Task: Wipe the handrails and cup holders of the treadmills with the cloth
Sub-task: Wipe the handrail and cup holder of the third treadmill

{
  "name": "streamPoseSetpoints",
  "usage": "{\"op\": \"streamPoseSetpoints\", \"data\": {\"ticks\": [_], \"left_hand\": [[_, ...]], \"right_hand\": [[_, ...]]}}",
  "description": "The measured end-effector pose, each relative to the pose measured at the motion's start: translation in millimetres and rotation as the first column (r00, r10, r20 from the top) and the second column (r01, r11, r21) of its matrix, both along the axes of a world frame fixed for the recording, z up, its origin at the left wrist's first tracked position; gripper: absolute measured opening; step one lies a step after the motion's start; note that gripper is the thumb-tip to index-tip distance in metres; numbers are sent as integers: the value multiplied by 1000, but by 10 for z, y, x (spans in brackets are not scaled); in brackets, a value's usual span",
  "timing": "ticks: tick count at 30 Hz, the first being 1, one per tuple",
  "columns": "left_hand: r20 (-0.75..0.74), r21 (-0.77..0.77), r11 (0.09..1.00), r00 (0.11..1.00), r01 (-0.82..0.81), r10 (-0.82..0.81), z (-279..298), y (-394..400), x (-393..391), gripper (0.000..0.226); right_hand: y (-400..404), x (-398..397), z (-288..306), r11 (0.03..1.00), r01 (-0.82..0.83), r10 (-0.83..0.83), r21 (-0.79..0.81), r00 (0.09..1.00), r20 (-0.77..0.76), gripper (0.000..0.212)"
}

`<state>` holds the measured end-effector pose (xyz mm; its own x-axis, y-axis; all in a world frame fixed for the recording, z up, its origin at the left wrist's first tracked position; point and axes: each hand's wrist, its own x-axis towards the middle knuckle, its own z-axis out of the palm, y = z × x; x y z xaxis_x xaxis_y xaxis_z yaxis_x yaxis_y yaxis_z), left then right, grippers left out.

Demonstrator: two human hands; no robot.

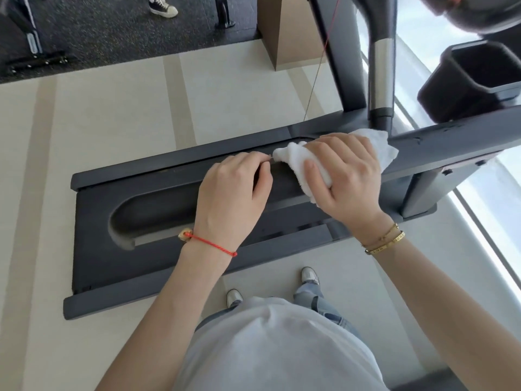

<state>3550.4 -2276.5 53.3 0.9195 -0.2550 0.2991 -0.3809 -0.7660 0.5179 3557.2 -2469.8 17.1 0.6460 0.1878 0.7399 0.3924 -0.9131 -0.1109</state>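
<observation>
White terry cloth in right hand

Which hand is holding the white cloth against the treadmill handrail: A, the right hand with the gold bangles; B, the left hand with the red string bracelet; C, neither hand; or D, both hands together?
A: the right hand grips the white cloth on the handrail, while the left hand curls over the rail beside it.

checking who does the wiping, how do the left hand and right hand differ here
The right hand grips the white cloth against the dark handrail; the left hand holds no cloth, its fingers curled onto the rail beside it. The left wrist wears a red cord bracelet, the right wrist gold bangles. Both rest on the same rail.
</observation>
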Motion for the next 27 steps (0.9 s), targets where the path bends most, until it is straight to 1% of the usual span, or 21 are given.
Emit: {"op": "streamPoseSetpoints", "data": {"ticks": [4, 10, 12, 14, 15, 16, 18, 20, 21, 22, 24, 26, 27], "left_hand": [[-2, -12, 1000, 1000, -3, 3, 6, -510, 54, 22], [6, -24, 999, 999, -38, 38, -4, -1173, 116, 21], [13, -28, 999, 999, -46, 47, -11, -1344, 120, 20], [17, -16, 998, 998, -60, 60, -9, -1501, 124, 21], [17, -2, 998, 997, -70, 70, -12, -1565, 126, 21], [18, 10, 996, 996, -85, 84, -20, -1614, 129, 22], [28, 12, 992, 992, -123, 123, -40, -1662, 133, 23], [42, 3, 987, 986, -160, 160, -55, -1669, 137, 23], [48, 8, 985, 984, -173, 173, -62, -1670, 137, 23], [55, 17, 982, 981, -186, 185, -69, -1672, 135, 25], [76, 43, 976, 975, -213, 209, -75, -1686, 128, 27], [93, 58, 973, 971, -225, 219, -81, -1692, 126, 26], [98, 57, 972, 970, -228, 221, -84, -1688, 129, 25]], "right_hand": [[-559, 45, 12, 1000, 10, -10, 0, 1000, -7, 29], [-1417, 73, 72, 997, 76, -76, -1, 997, -31, 30], [-1530, 86, 105, 992, 126, -125, 17, 991, -49, 33], [-1458, 91, 119, 983, 174, -171, 50, 983, -64, 34], [-1384, 84, 101, 983, 173, -168, 58, 983, -72, 33], [-1315, 71, 65, 988, 145, -141, 49, 987, -76, 30], [-1287, 31, 11, 1000, 26, -25, 2, 996, -80, 28], [-1477, 40, 36, 994, -87, 81, -65, 993, -90, 31], [-1626, 44, 47, 992, -92, 84, -82, 992, -92, 31], [-1800, 52, 60, 995, -57, 50, -81, 995, -92, 30], [-2115, 83, 127, 997, 76, -79, -28, 992, -103, 31], [-2176, 78, 176, 980, 196, -192, 20, 974, -119, 32], [-2097, 75, 175, 975, 220, -215, 27, 969, -119, 32]]}}
